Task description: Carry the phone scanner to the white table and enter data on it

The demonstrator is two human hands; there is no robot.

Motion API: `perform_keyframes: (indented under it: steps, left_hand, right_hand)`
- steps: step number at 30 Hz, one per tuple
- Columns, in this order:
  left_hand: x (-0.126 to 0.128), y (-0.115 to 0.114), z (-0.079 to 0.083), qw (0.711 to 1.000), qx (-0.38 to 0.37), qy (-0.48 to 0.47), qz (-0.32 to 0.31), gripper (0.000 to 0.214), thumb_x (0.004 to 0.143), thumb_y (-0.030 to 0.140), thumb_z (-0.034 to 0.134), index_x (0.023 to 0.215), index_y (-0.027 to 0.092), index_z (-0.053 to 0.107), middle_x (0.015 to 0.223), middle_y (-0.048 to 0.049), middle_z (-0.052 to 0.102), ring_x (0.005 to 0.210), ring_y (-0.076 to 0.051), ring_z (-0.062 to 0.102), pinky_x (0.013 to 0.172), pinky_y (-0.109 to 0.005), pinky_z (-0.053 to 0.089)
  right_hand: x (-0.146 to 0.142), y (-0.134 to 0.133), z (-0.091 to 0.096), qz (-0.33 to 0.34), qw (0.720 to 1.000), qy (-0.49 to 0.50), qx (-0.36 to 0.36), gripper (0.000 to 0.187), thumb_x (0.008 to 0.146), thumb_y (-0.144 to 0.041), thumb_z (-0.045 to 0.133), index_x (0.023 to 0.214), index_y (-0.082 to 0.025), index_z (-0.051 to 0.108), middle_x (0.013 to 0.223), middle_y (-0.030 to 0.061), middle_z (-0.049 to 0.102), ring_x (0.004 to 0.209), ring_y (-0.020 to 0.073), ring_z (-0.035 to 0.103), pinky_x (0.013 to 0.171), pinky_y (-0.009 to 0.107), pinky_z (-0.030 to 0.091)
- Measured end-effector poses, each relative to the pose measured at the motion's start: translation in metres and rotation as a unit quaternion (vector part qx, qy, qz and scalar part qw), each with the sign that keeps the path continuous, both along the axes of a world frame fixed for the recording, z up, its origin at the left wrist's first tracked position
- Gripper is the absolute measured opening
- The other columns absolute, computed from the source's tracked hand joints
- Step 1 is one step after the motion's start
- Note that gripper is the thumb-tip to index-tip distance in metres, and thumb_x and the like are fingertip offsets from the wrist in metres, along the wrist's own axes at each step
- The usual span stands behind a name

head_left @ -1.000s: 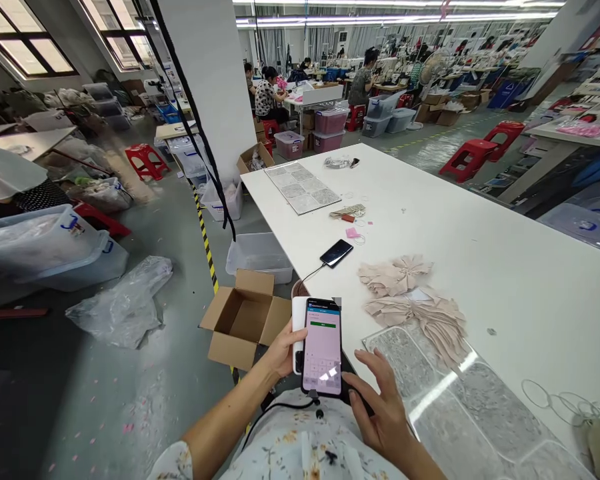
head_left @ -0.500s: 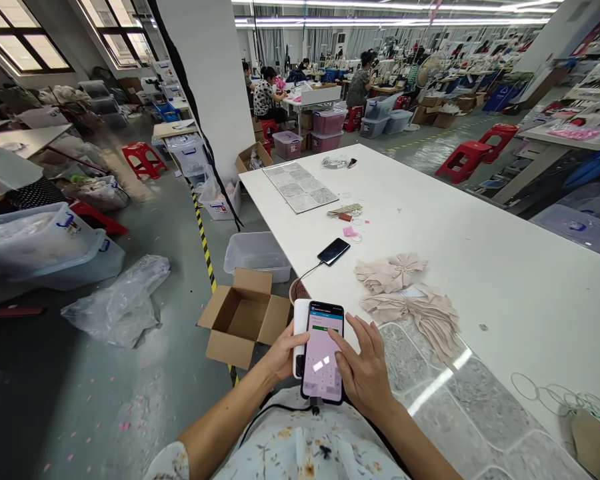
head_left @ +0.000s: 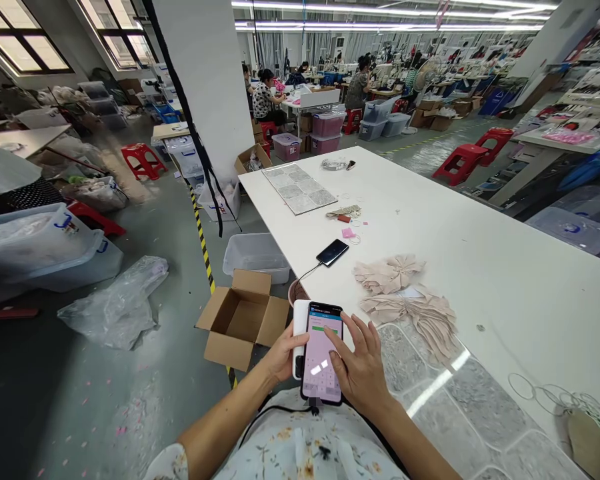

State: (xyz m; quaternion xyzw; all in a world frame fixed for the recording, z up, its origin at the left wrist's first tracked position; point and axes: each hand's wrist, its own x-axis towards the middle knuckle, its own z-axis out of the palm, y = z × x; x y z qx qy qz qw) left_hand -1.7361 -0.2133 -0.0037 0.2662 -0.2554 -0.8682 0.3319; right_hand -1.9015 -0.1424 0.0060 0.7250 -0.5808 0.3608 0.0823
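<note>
A smartphone (head_left: 321, 367) with a lit pinkish screen and an on-screen keypad is held upright before my body. Behind its left edge sits a white block-shaped device (head_left: 299, 333), perhaps a power bank. My left hand (head_left: 283, 350) wraps around the white device, thumb resting at the phone's left side. Over the screen's right half, my right hand (head_left: 363, 363) is spread, its index fingertip at the green bar near the top. Nothing is gripped in it. To its right lie gathered beige fabric pieces (head_left: 410, 303) on the white table (head_left: 480, 273).
A second phone (head_left: 333, 253) with a cable lies near the table edge. An open cardboard box (head_left: 243, 317) and a clear plastic bin (head_left: 257, 257) stand on the floor at left. Grey tile-patterned sheeting (head_left: 460, 413) covers the near table. Co-workers (head_left: 269, 99) sit at the back.
My right index finger has shifted slightly left on the screen, and the bar there now looks brighter green. My left hand keeps its hold.
</note>
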Motion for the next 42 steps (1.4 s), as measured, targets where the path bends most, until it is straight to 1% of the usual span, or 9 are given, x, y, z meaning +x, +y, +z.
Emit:
perform_keyframes:
  steps: [4,8,11,14,19,25,38,40,42]
  left_hand:
    - [0.000,-0.001,-0.003,1.000,-0.005,-0.011,0.004,0.052,0.072,0.022,0.068,0.122,0.021,0.052,0.109,-0.0114,0.066,0.099,-0.026,0.062,0.088,-0.040,0.046]
    - [0.001,-0.002,-0.006,1.000,0.002,-0.021,0.008,0.040,0.073,0.021,0.067,0.112,0.018,0.058,0.106,-0.0107,0.067,0.092,-0.023,0.063,0.085,-0.037,0.048]
    - [0.001,-0.004,-0.007,1.000,0.013,-0.019,0.013,0.040,0.071,0.022,0.069,0.109,0.018,0.059,0.107,-0.0100,0.066,0.092,-0.023,0.064,0.085,-0.039,0.048]
    - [0.001,-0.005,-0.007,0.999,0.026,-0.014,0.014,0.048,0.070,0.021,0.070,0.115,0.021,0.056,0.107,-0.0092,0.066,0.092,-0.024,0.063,0.084,-0.039,0.049]
    - [0.001,-0.008,-0.008,0.999,0.025,-0.016,0.016,0.057,0.070,0.020,0.069,0.124,0.023,0.050,0.100,-0.0077,0.068,0.084,-0.020,0.063,0.078,-0.034,0.050]
    - [0.001,-0.009,-0.009,0.999,0.020,-0.024,0.016,0.059,0.070,0.023,0.070,0.126,0.022,0.049,0.095,-0.0061,0.068,0.082,-0.020,0.063,0.075,-0.033,0.050]
    - [0.001,-0.013,-0.010,0.999,0.028,-0.031,0.032,0.060,0.068,0.022,0.071,0.124,0.022,0.050,0.092,-0.0052,0.069,0.079,-0.019,0.063,0.073,-0.032,0.050]
    - [0.002,-0.014,-0.011,0.999,0.028,-0.032,0.034,0.059,0.068,0.022,0.071,0.124,0.022,0.050,0.091,-0.0048,0.069,0.077,-0.018,0.063,0.071,-0.030,0.050]
    - [0.004,-0.015,-0.010,0.998,0.030,-0.036,0.038,0.058,0.069,0.022,0.071,0.123,0.021,0.050,0.090,-0.0046,0.069,0.074,-0.017,0.063,0.069,-0.029,0.050]
  right_hand:
    - [-0.007,0.002,0.002,-0.010,0.999,-0.037,-0.027,0.045,0.088,-0.018,0.047,0.131,-0.027,0.047,0.140,0.0084,0.035,0.126,0.0322,0.036,0.105,0.060,0.025]
    - [-0.017,0.006,0.002,-0.029,0.997,-0.063,-0.041,0.042,0.088,-0.016,0.048,0.128,-0.028,0.050,0.138,0.0077,0.036,0.125,0.0320,0.038,0.105,0.060,0.025]
    - [-0.021,0.011,-0.003,-0.035,0.995,-0.083,-0.035,0.039,0.088,-0.014,0.047,0.125,-0.027,0.052,0.138,0.0080,0.037,0.126,0.0314,0.037,0.105,0.059,0.026]
    - [-0.024,0.017,-0.011,-0.039,0.991,-0.125,-0.017,0.034,0.090,-0.016,0.045,0.122,-0.024,0.053,0.136,0.0097,0.038,0.125,0.0304,0.037,0.102,0.057,0.032]
    - [-0.024,0.022,-0.020,-0.051,0.978,-0.202,0.018,0.023,0.091,-0.022,0.045,0.111,-0.018,0.055,0.126,0.0125,0.048,0.116,0.0263,0.046,0.092,0.046,0.043]
    - [-0.020,0.025,-0.026,-0.047,0.967,-0.245,0.058,0.007,0.090,-0.024,0.046,0.090,-0.018,0.051,0.113,0.0112,0.055,0.108,0.0230,0.051,0.085,0.039,0.046]
    - [-0.016,0.026,-0.038,-0.019,0.962,-0.254,0.102,0.014,0.090,-0.025,0.047,0.081,-0.019,0.055,0.104,0.0082,0.057,0.101,0.0198,0.053,0.083,0.032,0.045]
    - [-0.013,0.027,-0.040,-0.006,0.954,-0.276,0.119,0.015,0.090,-0.026,0.046,0.081,-0.019,0.056,0.098,0.0074,0.059,0.094,0.0185,0.056,0.078,0.029,0.046]
    - [-0.008,0.027,-0.042,0.011,0.934,-0.314,0.170,0.018,0.091,-0.030,0.045,0.083,-0.018,0.057,0.091,0.0067,0.061,0.084,0.0177,0.058,0.072,0.027,0.046]
